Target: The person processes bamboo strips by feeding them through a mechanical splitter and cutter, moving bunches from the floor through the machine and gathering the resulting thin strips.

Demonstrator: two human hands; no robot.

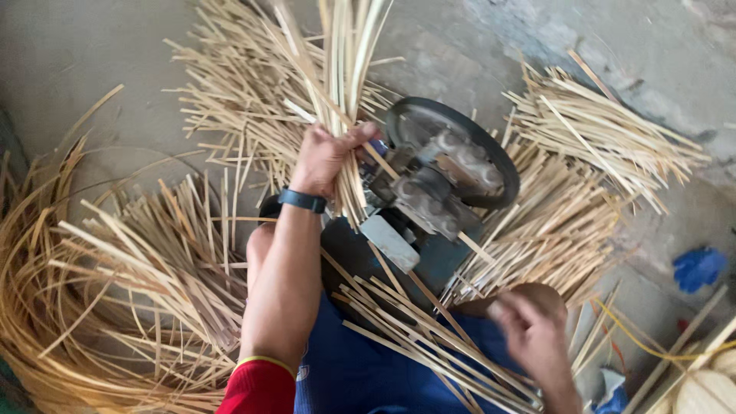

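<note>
Left hand [326,157] grips strips [349,69] above strewn concrete floor [92,54].

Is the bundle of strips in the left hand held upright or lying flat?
Upright. The left hand grips the bundle low down, and its strips fan upward.

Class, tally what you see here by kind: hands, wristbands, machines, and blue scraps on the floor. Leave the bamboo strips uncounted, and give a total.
Hands: 2, left hand gripping a bundle of strips, right hand
Wristbands: 1, dark band
Machines: 1, wheeled machine
Blue scraps: 1
Total: 5
</note>
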